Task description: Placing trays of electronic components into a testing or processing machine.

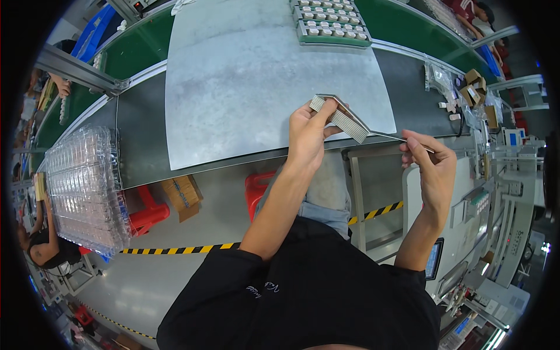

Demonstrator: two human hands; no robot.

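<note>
My left hand (307,133) is closed around a flat, ridged block of thin metallic strips (351,128), held over the near edge of the bench. The thumb lies across its top. Along the block's far side runs a narrow silvery strip, angled away from it at one end. My right hand (433,163), farther right, pinches a thin metal rod (388,137) between thumb and fingers. The rod's far tip reaches the right end of the block. Whether tip and block touch, I cannot tell.
A pale sheet (256,76) covers the dark bench (140,140). At the back stands a green tray (332,42) with rows of small round parts. Clear plastic trays (87,186) are stacked at left. Bags and small cartons (471,93) lie at right. A red stool (146,217) stands below.
</note>
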